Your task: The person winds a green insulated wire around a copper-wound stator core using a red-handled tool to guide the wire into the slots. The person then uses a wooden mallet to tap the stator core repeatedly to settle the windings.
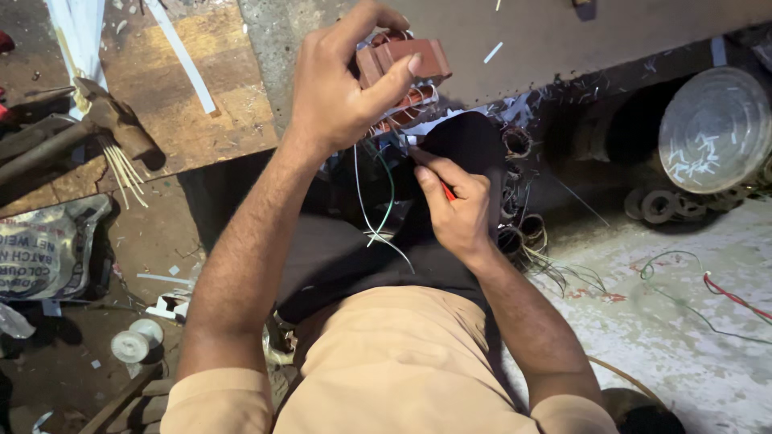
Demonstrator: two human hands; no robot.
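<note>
We see the left hand (338, 84) clamped around a reddish-brown coil block (402, 60), held up over the lap; copper-coloured windings show beneath its plastic body, and thin white and green wires (378, 201) hang from it in loops. Just below, the right hand (454, 205) pinches a slim red tool (448, 191), its tip close to the windings. On the floor at far left lies a crumpled grey bag (48, 249) with dark printed lettering, and near it a small white spool (133, 341). A hammer (96, 120) rests on the wooden board (201, 104) above. At far right sits a round metal lid (712, 128).
</note>
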